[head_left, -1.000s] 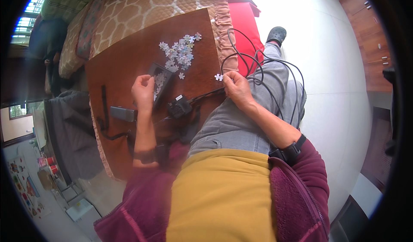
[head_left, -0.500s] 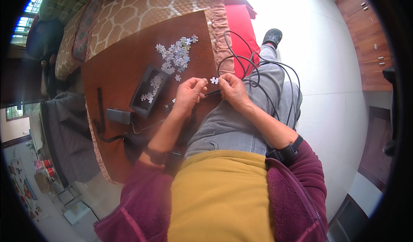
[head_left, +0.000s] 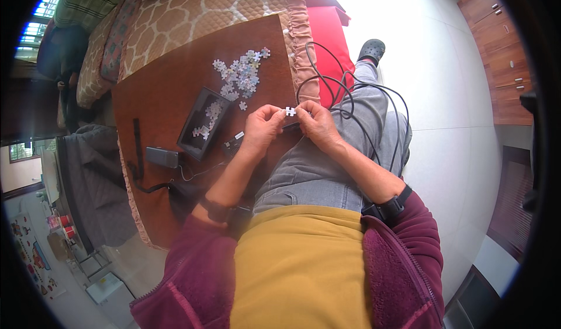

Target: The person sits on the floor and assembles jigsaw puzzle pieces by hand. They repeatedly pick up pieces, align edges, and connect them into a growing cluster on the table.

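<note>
A small pale jigsaw puzzle piece point(head_left: 290, 112) is held up over the near right edge of the brown board. My right hand point(head_left: 318, 125) pinches it from the right between thumb and forefinger. From the other side, my left hand point(head_left: 263, 127) grips its left edge between thumb and fingertips. Beyond my hands lies a loose heap of puzzle pieces point(head_left: 241, 76) on the brown board point(head_left: 158, 95). To the left of the heap stands a black open box point(head_left: 193, 110) with more pieces in it.
A grey power bank point(head_left: 162, 157) with a thin cable lies left of the box, near a black strap point(head_left: 137, 142). Black cables point(head_left: 350, 98) loop over my right leg. A patterned quilt point(head_left: 204, 4) and a red cushion point(head_left: 327, 42) border the board.
My left hand has moved right and taken hold of the puzzle piece's left edge. My right hand stays nearly in place, keeping its pinch.
</note>
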The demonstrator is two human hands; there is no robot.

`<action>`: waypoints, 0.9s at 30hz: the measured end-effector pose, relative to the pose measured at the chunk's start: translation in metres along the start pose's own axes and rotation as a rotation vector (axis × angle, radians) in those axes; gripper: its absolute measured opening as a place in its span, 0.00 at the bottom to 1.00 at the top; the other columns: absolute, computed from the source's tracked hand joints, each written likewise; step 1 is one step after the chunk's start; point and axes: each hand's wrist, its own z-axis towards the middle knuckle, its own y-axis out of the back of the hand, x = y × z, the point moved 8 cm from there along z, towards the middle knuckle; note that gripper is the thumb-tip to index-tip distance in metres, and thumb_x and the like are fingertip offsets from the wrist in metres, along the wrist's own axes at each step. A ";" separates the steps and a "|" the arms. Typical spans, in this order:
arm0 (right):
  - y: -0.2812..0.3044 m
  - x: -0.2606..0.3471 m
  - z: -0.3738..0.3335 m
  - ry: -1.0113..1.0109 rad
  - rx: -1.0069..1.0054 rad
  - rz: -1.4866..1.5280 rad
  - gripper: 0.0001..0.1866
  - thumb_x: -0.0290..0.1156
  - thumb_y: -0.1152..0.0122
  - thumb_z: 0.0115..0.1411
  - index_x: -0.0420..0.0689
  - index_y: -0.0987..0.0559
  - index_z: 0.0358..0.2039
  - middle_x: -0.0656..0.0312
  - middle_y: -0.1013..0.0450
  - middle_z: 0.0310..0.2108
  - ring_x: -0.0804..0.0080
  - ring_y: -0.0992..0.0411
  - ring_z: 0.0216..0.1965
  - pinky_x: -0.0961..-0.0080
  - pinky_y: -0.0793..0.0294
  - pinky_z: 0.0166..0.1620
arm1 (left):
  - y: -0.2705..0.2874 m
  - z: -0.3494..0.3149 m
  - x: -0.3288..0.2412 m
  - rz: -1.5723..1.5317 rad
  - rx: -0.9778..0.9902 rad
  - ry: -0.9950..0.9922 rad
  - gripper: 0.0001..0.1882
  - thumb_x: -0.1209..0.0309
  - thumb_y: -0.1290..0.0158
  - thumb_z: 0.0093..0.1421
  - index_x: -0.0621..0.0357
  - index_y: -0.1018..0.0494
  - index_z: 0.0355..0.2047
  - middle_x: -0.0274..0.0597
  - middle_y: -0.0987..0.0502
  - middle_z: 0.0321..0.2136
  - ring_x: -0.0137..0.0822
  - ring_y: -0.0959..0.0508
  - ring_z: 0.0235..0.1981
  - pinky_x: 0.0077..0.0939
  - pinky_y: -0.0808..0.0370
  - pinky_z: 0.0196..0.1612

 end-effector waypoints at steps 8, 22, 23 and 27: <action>0.005 -0.010 0.006 -0.198 0.139 0.631 0.20 0.41 0.51 0.68 0.37 0.27 0.49 0.56 0.25 0.34 0.72 0.25 0.29 0.77 0.24 0.30 | 0.067 -0.003 -0.018 0.001 -0.209 -0.101 0.06 0.68 0.44 0.63 0.56 0.24 0.32 0.29 0.25 0.23 0.18 0.29 0.19 0.12 0.36 0.19; -0.002 0.008 0.001 -0.173 0.351 1.022 0.38 0.52 0.59 0.69 0.30 0.46 0.64 0.36 0.39 0.59 0.45 0.34 0.59 0.58 0.30 0.60 | 0.171 -0.025 -0.060 0.716 -0.728 -0.378 0.08 0.68 0.40 0.58 0.60 0.24 0.32 0.35 0.25 0.22 0.28 0.26 0.22 0.27 0.29 0.27; -0.002 0.008 0.001 -0.172 0.352 1.026 0.38 0.52 0.59 0.69 0.30 0.46 0.64 0.36 0.39 0.59 0.45 0.34 0.59 0.58 0.31 0.61 | 0.161 -0.029 -0.066 0.812 -0.769 -0.416 0.08 0.68 0.40 0.57 0.59 0.23 0.32 0.37 0.24 0.24 0.31 0.25 0.24 0.29 0.28 0.29; -0.004 0.006 0.003 -0.180 0.333 1.019 0.38 0.52 0.59 0.69 0.30 0.46 0.64 0.36 0.38 0.59 0.46 0.34 0.59 0.58 0.30 0.60 | 0.079 -0.032 -0.079 0.787 -0.465 -0.728 0.02 0.75 0.41 0.58 0.59 0.23 0.31 0.32 0.27 0.25 0.23 0.28 0.24 0.18 0.30 0.28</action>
